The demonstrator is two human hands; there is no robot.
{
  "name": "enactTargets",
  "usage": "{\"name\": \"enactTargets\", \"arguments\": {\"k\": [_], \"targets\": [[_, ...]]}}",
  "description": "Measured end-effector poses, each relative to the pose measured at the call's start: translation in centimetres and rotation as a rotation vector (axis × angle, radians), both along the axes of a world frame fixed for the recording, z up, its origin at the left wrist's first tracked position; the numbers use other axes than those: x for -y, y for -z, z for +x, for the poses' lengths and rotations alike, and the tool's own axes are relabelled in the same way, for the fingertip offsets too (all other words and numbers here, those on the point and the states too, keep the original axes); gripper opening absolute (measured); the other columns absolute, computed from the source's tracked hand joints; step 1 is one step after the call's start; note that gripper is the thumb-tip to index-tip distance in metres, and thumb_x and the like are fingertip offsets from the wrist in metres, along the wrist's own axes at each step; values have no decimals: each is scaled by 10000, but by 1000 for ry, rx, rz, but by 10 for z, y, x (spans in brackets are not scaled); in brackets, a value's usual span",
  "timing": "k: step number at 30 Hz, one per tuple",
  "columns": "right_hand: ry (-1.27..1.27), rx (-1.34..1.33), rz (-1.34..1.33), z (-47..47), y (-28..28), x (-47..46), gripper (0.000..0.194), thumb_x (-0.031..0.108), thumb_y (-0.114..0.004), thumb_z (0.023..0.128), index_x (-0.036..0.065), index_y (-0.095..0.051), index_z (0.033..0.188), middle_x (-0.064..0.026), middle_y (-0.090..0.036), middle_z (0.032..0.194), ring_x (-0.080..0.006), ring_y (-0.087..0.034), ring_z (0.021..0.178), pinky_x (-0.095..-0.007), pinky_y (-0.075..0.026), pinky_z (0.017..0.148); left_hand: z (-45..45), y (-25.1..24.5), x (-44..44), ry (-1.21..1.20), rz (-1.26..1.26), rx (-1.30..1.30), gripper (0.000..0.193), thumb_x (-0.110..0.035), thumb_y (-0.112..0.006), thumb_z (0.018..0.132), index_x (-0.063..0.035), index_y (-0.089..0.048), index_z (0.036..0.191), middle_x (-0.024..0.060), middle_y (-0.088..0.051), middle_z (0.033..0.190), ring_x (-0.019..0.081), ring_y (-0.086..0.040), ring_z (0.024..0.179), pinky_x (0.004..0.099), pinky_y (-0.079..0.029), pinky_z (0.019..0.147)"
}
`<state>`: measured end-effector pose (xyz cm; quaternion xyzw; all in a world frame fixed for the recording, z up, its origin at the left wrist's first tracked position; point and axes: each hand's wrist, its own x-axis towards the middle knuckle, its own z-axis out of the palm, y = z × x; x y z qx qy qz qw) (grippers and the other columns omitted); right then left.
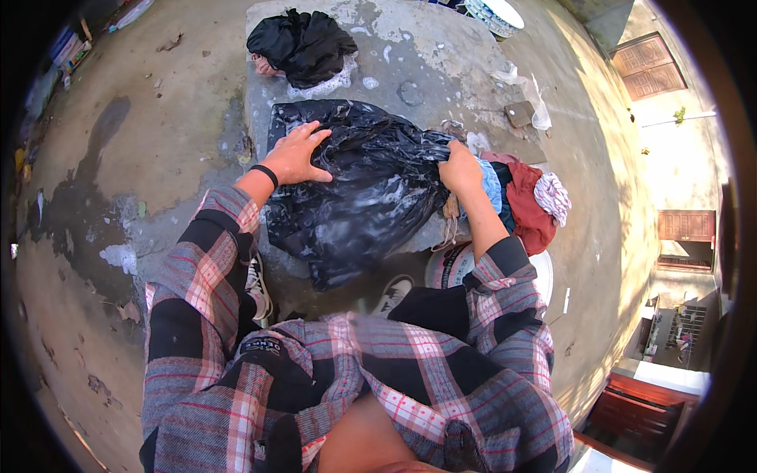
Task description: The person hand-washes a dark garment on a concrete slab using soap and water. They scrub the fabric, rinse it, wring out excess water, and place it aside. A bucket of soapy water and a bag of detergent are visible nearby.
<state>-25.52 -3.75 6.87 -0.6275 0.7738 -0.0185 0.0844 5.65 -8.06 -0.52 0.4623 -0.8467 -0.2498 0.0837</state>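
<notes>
A wet black garment (372, 195) with soap suds lies spread over a concrete slab (473, 65), its lower part hanging off the near edge. My left hand (298, 155) rests on its upper left, fingers spread. On the right, my right hand (461, 168) grips a gathered bunch of the same cloth. Just beyond that hand is a heap of clothes: a light blue piece (489, 184), a dark red garment (528, 204) and a white patterned cloth (553, 198). Farther back on the slab, another black garment (301, 47) sits crumpled in foam, with a pinkish cloth (264, 66) beneath it.
A white bucket with printing (449, 269) stands below the slab's near right side. A brown block (519, 114) and a clear plastic bag (538, 106) lie on the slab's right. At the back stands a patterned basin (495, 15). My shoes (393, 292) are under the near edge.
</notes>
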Motion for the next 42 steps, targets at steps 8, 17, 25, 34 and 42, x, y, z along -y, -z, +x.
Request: {"name": "enactTargets", "arguments": {"k": [8, 17, 25, 34, 42], "targets": [[-449, 1052, -127, 118, -21, -41, 545, 113, -721, 706, 21, -467, 1178, -193, -462, 1197, -323, -497, 1102, -369, -440, 897, 1, 31, 24, -286, -272, -2, 663, -125, -758, 617, -166, -522, 1235, 110, -429, 1342, 327, -404, 1232, 432, -372, 1006], [-923, 339, 171, 74, 31, -129, 810, 333, -807, 619, 133, -452, 1320, -177, -398, 1348, -373, -342, 1278, -495, -281, 1046, 30, 25, 62, -465, -39, -180, 857, -533, -708, 710, -118, -381, 1386, 256, -277, 1448, 408, -236, 1355, 445, -254, 1090], [-504, 798, -186, 91, 58, -106, 454, -45, -648, 592, 105, -572, 1014, -89, -565, 869, -290, -549, 896, -366, -448, 790, -11, 19, 57, -436, 139, -4, 935, -501, -724, 653, -39, -366, 1382, 265, -548, 1201, 374, -536, 1116, 393, -429, 952], [-612, 484, 226, 103, 77, -72, 387, 45, -625, 717, 52, -555, 1098, -129, -580, 1058, -345, -524, 1034, -422, -425, 896, -20, -33, 10, -142, -385, -214, 277, -114, -605, 710, -68, -664, 977, 123, -654, 934, 318, -605, 909, 411, -493, 781], [-55, 1033, 17, 40, 7, -2, 347, 322, -664, 837, -12, -625, 922, -101, -651, 923, -160, -596, 805, -322, -485, 684, 3, -25, -107, 344, -323, -83, 210, -153, -620, 708, -133, -642, 917, 61, -514, 787, 274, -498, 797, 387, -416, 699]]}}
